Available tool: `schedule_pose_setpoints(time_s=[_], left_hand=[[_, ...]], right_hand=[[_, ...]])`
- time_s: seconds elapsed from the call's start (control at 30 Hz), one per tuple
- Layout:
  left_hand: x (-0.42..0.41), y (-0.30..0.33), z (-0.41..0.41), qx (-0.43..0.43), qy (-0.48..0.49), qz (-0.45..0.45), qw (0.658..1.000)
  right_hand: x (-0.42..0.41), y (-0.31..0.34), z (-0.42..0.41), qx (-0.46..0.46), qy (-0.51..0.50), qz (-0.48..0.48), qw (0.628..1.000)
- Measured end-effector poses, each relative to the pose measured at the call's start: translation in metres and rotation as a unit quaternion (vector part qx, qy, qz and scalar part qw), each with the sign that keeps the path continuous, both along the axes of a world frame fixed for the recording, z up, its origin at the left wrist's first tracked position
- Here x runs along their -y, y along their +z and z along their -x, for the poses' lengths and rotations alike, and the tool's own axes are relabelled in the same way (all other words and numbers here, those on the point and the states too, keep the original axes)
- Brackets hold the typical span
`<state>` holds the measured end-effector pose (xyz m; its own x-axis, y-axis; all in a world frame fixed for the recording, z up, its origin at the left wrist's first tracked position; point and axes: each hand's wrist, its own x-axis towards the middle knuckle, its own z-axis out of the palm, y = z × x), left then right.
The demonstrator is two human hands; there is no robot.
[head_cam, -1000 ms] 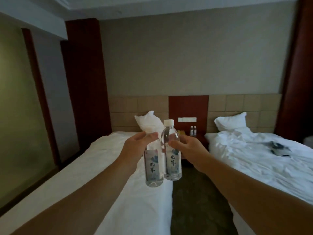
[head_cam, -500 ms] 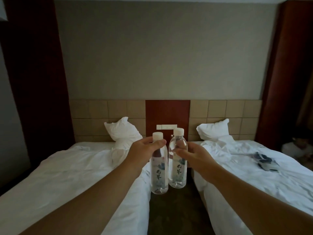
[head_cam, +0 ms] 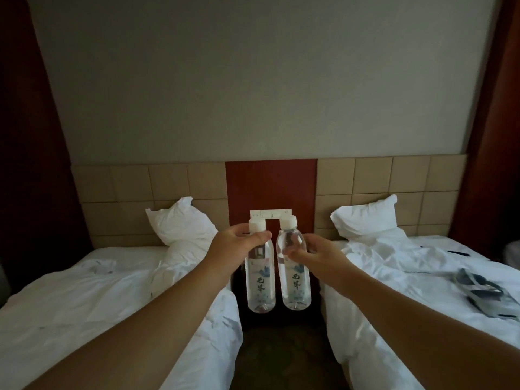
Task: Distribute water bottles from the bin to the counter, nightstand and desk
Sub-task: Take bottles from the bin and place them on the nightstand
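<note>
Bottles upright, side by side: left hand grips one, right hand the other.

A: bottle colours?
B: left bottle and right bottle both clear, white caps, pale label with blue print and dark characters.
A: beds?
B: left bed and right bed white linen; left pillow and right pillow white. Grey-blue item on right bed.
A: far wall?
B: headboard tan, square grid pattern. Centre panel red-brown, white switch plate on it. Wall above plain grey-beige. Dark red-brown panels far left and right.
A: floor?
B: carpet dark brown, mottled.
</note>
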<state>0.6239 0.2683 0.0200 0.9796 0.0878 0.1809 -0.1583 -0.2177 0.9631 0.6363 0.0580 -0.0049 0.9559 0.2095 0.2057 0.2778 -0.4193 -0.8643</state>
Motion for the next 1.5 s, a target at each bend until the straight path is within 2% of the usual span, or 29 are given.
schedule_pose_setpoints(time_s=[0.2, 0.47, 0.87, 1.17, 1.33, 1.5], left_hand=[[0.012, -0.015, -0.162, -0.006, -0.045, -0.022, 0.999], [0.018, -0.034, -0.375, -0.021, -0.078, -0.054, 0.995], [0.059, -0.099, -0.67, -0.023, -0.052, -0.083, 0.995], [0.094, -0.2, -0.877, -0.081, -0.015, -0.117, 0.99], [0.099, -0.279, -0.971, -0.124, -0.024, -0.106, 0.986], [0.097, -0.37, -1.047, -0.133, -0.023, -0.14, 0.981]], right_hand=[[0.013, -0.02, -0.154, -0.006, -0.01, 0.015, 1.0], [0.025, -0.043, -0.356, -0.011, -0.052, -0.029, 0.998], [0.073, -0.118, -0.664, -0.054, -0.065, 0.048, 0.995], [0.1, -0.213, -0.862, -0.111, -0.062, 0.062, 0.99], [0.096, -0.285, -0.955, -0.157, -0.061, 0.092, 0.981], [0.088, -0.365, -1.029, -0.179, -0.07, 0.111, 0.975]])
